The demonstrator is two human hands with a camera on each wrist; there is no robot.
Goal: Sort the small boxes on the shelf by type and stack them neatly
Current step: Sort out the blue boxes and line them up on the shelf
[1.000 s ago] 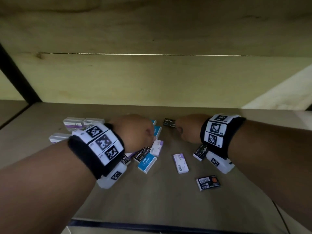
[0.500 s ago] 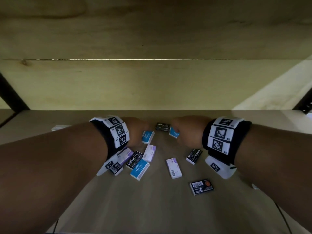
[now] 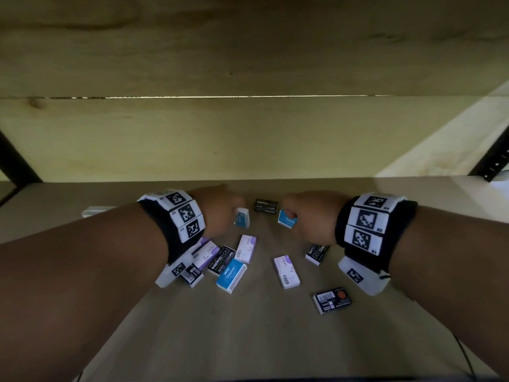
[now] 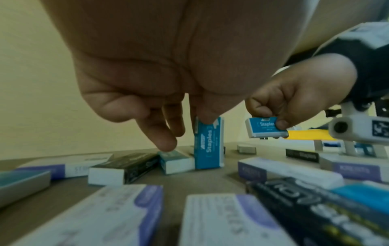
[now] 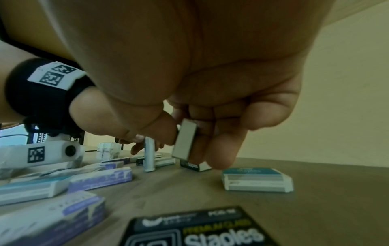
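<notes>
Both hands reach deep over the shelf (image 3: 275, 340), each with a blue staples box. The left hand (image 3: 220, 208) pinches the top of one blue box (image 4: 208, 143) between thumb and fingertips; in the left wrist view that box stands on end, its lower end at the shelf, just beside another blue box lying flat (image 4: 175, 160). The other left fingers (image 4: 160, 133) hang loosely curled, one tip just above the flat box. The right hand (image 3: 311, 216) holds a second blue box (image 3: 287, 218) off the shelf, thumb on one face and fingers curled round the other; in the right wrist view only its grey edge (image 5: 185, 139) shows.

Between the hands, farther back, lies a black box (image 3: 265, 205). Nearer the person, loose boxes lie scattered: purple-and-white ones (image 3: 286, 271), (image 3: 246, 248), a black one (image 3: 221, 260) touching a blue one (image 3: 230, 275), another black one (image 3: 316, 252) partly under the right wrist, and a black one with barcode up (image 3: 332, 299) set apart. Pale boxes (image 3: 95, 210) sit far left.
</notes>
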